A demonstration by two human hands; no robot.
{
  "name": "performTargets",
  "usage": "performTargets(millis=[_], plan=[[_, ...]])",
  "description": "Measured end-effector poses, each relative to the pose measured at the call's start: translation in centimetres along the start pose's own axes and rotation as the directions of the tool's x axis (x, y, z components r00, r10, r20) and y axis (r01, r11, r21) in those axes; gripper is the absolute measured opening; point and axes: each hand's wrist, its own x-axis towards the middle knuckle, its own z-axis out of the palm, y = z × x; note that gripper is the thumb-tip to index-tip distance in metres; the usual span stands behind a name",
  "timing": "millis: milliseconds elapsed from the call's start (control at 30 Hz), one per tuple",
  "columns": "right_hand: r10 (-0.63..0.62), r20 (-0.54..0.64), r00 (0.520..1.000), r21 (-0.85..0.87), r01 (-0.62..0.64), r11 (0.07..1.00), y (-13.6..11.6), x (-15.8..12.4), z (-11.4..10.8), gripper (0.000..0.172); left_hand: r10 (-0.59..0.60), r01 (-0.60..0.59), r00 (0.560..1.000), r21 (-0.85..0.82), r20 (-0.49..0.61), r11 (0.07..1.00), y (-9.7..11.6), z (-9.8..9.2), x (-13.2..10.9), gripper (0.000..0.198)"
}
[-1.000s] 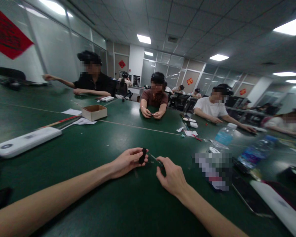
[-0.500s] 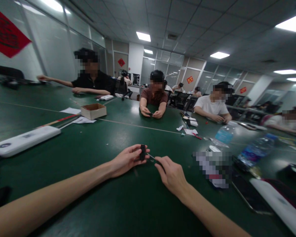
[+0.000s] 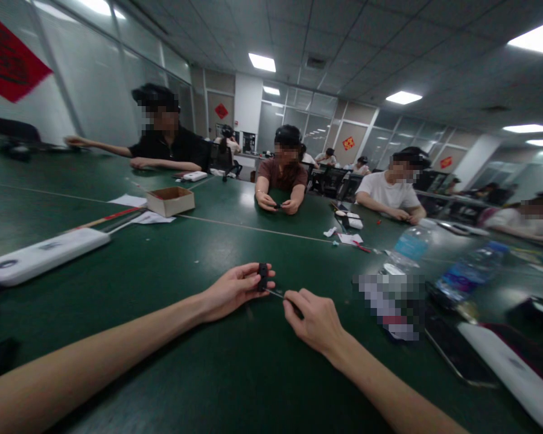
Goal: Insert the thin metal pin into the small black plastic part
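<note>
Room: open office, we sit at a long green table (image 3: 117, 337), co-workers (image 3: 283, 172) seated along it.
Left hand (image 3: 235, 289): fingers and thumb pinch a small black part (image 3: 263, 277), held upright above the table.
Right hand (image 3: 314, 320): fingertips (image 3: 294, 299) pressed together on a thin rod (image 3: 275, 293) running from the black part.
Around us: power strip (image 3: 45, 256) left, cardboard box (image 3: 169, 202) beyond, water bottle (image 3: 409, 247) right.
Nearest obstacle: pixelated pile (image 3: 387, 304) beside right hand, too blurred to identify; phone (image 3: 457, 349) just past it.
</note>
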Motion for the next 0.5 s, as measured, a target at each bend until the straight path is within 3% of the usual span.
performTargets(millis=[300, 500], plan=[[0.010, -0.011, 1.000, -0.052, -0.010, 0.999, -0.09, 0.00, 0.05, 0.026, 0.033, -0.034, 0.999, 0.022, 0.031, 0.999, -0.29, -0.14, 0.11, 0.033], [0.010, -0.004, 1.000, -0.098, -0.011, 0.995, -0.06, -0.10, 0.02, 0.026, 0.065, -0.071, 0.997, 0.157, 0.046, 0.985, -0.78, -0.07, 0.14, 0.033]])
